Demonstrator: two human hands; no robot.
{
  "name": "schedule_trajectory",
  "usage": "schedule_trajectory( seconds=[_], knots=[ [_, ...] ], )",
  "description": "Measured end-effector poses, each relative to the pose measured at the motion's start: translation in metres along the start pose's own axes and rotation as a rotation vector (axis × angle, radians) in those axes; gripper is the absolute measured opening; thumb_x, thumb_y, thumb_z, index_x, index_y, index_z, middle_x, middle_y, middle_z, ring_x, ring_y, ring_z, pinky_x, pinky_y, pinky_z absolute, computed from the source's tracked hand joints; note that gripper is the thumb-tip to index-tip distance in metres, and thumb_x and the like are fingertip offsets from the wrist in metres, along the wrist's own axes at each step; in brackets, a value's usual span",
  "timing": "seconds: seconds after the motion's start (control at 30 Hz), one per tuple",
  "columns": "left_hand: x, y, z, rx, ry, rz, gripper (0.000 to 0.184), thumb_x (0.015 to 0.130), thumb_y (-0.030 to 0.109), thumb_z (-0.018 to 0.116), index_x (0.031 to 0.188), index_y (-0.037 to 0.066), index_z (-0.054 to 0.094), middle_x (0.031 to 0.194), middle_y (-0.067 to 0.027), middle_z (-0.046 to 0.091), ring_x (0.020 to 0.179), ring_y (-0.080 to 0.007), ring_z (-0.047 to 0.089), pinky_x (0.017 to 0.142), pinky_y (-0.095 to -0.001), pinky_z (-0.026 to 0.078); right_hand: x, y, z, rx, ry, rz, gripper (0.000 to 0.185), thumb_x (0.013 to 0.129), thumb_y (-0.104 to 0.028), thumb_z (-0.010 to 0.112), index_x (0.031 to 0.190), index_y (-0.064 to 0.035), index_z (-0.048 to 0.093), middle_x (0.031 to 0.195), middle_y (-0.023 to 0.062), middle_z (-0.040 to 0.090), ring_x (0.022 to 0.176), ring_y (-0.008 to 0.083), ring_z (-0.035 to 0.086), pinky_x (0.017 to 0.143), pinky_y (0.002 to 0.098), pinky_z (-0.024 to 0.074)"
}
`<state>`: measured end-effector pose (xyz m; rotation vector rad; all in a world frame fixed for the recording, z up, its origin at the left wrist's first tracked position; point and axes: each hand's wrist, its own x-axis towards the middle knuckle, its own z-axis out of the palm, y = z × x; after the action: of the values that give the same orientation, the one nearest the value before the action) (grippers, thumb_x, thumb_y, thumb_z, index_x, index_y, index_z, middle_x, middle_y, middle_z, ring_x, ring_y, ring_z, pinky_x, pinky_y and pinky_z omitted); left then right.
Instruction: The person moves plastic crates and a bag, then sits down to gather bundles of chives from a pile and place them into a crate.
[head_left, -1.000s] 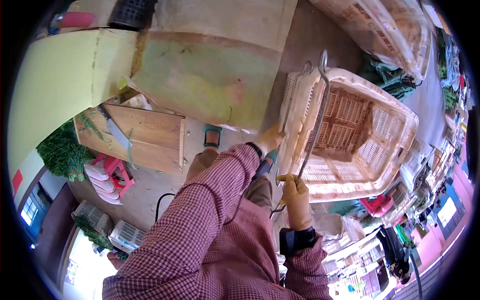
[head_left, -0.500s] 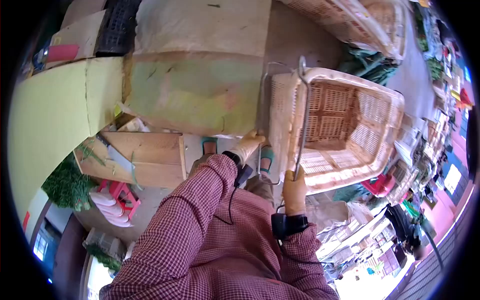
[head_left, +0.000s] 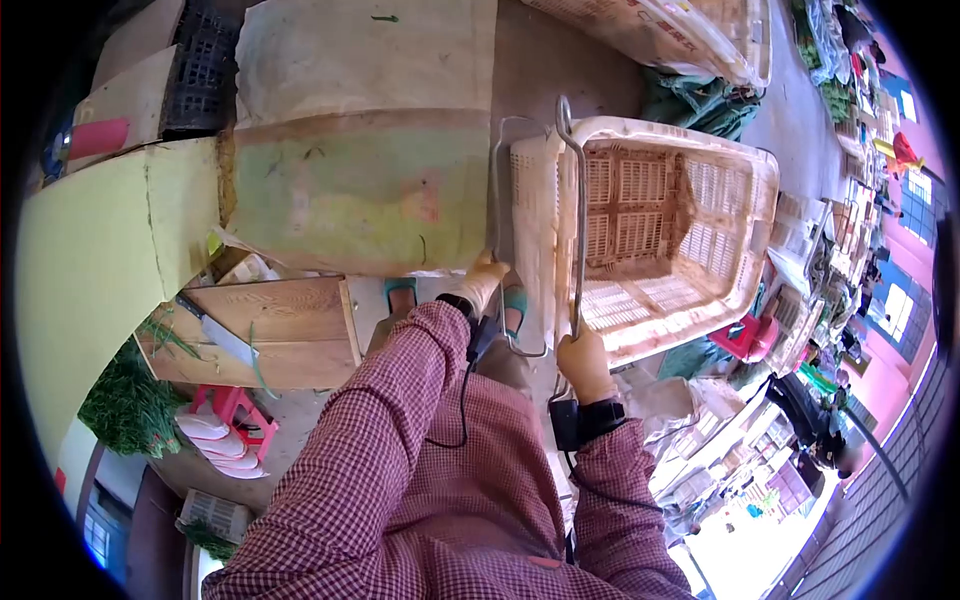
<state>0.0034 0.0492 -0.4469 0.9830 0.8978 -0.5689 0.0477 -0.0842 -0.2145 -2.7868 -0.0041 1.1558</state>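
My left hand [head_left: 482, 282], in a pale glove, is closed round the left side of a bent metal frame [head_left: 581, 220]. My right hand [head_left: 587, 367], also gloved, grips the frame's nearer bar, beside the crate's lower left corner. Just right of both hands stands a pale, brown-stained plastic crate [head_left: 655, 330], its open top facing me and its inside bare. One of the frame's bars runs along the crate's left rim and ends in a loop at the top. The fingertips of both hands are partly hidden.
A board-covered surface [head_left: 350, 190] lies ahead on the left. Below it, a knife [head_left: 225, 340] rests on a wooden board [head_left: 290, 310]. Greens [head_left: 125, 405] and a pink stool [head_left: 240, 415] are at lower left. Another crate [head_left: 650, 30] and green sacking [head_left: 700, 105] stand at upper right.
The view has shifted, so the crate and frame appear further left. My left hand has moved down and left off the crate's edge, and my right fingers have closed more fully round the bar.
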Motion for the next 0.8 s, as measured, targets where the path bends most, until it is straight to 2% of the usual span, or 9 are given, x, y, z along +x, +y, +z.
schedule_trajectory(
  seconds=[0.07, 0.17, 0.27, 0.37, 0.47, 0.5, 0.6, 0.73, 0.8],
  knots=[
    [-0.001, -0.006, 0.0, -0.134, -0.01, -0.007, 0.052, 0.085, 0.017, 0.066, 0.135, 0.01, 0.053, 0.103, -0.008, 0.066, 0.1, -0.0184, 0.06, 0.084, -0.0369, 0.05, 0.0, -0.003, -0.005, -0.006, -0.026, 0.014, 0.062, 0.086, -0.01, 0.052, 0.148, -0.0077, 0.043, 0.092, 0.0351, 0.066, 0.089, 0.0507, 0.065, 0.08, 0.0549, 0.053],
    [-0.014, 0.006, -0.009, -0.115, -0.049, -0.008, 0.049, 0.088, 0.014, 0.064, 0.135, 0.015, 0.052, 0.106, -0.0048, 0.066, 0.098, -0.0137, 0.062, 0.082, -0.0344, 0.048, 0.002, -0.002, -0.005, 0.011, -0.025, -0.008, 0.058, 0.085, -0.01, 0.053, 0.143, -0.0062, 0.047, 0.089, 0.0351, 0.066, 0.087, 0.0511, 0.065, 0.078, 0.0556, 0.0534],
    [-0.002, -0.009, -0.016, -0.036, -0.089, 0.028, 0.042, 0.092, 0.015, 0.062, 0.133, 0.014, 0.053, 0.113, -0.0042, 0.065, 0.102, -0.016, 0.064, 0.083, -0.0333, 0.047, 0.004, 0.011, 0.0, 0.026, 0.024, -0.058, 0.045, 0.084, -0.011, 0.054, 0.127, -0.0014, 0.059, 0.087, 0.0349, 0.066, 0.085, 0.0511, 0.065, 0.08, 0.0549, 0.0537],
    [-0.023, 0.022, -0.018, -0.096, -0.113, -0.095, 0.036, 0.097, 0.022, 0.06, 0.132, 0.014, 0.054, 0.121, -0.0043, 0.064, 0.108, -0.0174, 0.065, 0.089, -0.0373, 0.045, 0.009, 0.012, -0.008, 0.032, -0.045, -0.077, 0.04, 0.083, -0.013, 0.054, 0.119, 0.0031, 0.062, 0.09, 0.0347, 0.066, 0.087, 0.0508, 0.065, 0.082, 0.0534, 0.0538],
    [-0.005, 0.0, -0.016, -0.198, -0.14, -0.033, 0.035, 0.1, 0.029, 0.058, 0.132, 0.014, 0.054, 0.124, -0.0036, 0.064, 0.114, -0.0168, 0.062, 0.094, -0.0444, 0.042, 0.012, 0.013, -0.013, 0.128, -0.158, -0.007, 0.039, 0.083, -0.013, 0.053, 0.118, 0.0035, 0.062, 0.091, 0.0334, 0.067, 0.09, 0.0496, 0.066, 0.084, 0.0505, 0.0536],
    [-0.018, 0.015, -0.017, -0.171, -0.129, -0.066, 0.035, 0.102, 0.03, 0.056, 0.132, 0.013, 0.053, 0.124, -0.004, 0.064, 0.112, -0.0177, 0.064, 0.098, -0.0498, 0.039, 0.013, 0.015, -0.013, 0.138, -0.179, 0.003, 0.041, 0.083, -0.013, 0.053, 0.119, 0.0033, 0.061, 0.09, 0.0334, 0.067, 0.089, 0.0491, 0.066, 0.083, 0.0502, 0.0537],
    [-0.027, 0.032, -0.017, -0.094, -0.102, -0.108, 0.035, 0.102, 0.029, 0.055, 0.132, 0.012, 0.053, 0.122, -0.0048, 0.065, 0.109, -0.0179, 0.065, 0.096, -0.0513, 0.04, 0.014, 0.008, -0.024, 0.117, -0.246, 0.016, 0.048, 0.082, -0.013, 0.055, 0.128, 0.0017, 0.058, 0.091, 0.0326, 0.068, 0.089, 0.0457, 0.068, 0.081, 0.047, 0.0547],
    [-0.001, 0.009, -0.015, -0.016, -0.109, -0.08, 0.042, 0.101, 0.034, 0.057, 0.132, 0.007, 0.052, 0.12, -0.0092, 0.065, 0.104, -0.0201, 0.066, 0.097, -0.0444, 0.043, 0.022, 0.016, -0.019, 0.08, -0.27, 0.029, 0.046, 0.082, -0.015, 0.056, 0.123, 0.0065, 0.059, 0.092, 0.0323, 0.069, 0.089, 0.0441, 0.069, 0.082, 0.0458, 0.0551],
    [0.004, 0.004, -0.014, 0.16, -0.056, -0.093, 0.042, 0.1, 0.034, 0.058, 0.131, 0.005, 0.052, 0.119, -0.01, 0.065, 0.1, -0.0202, 0.066, 0.094, -0.0399, 0.045, 0.022, 0.019, -0.022, 0.041, -0.281, 0.033, 0.045, 0.083, -0.016, 0.057, 0.12, 0.0088, 0.059, 0.093, 0.0323, 0.069, 0.09, 0.0437, 0.069, 0.083, 0.0456, 0.0552]
  ],
)
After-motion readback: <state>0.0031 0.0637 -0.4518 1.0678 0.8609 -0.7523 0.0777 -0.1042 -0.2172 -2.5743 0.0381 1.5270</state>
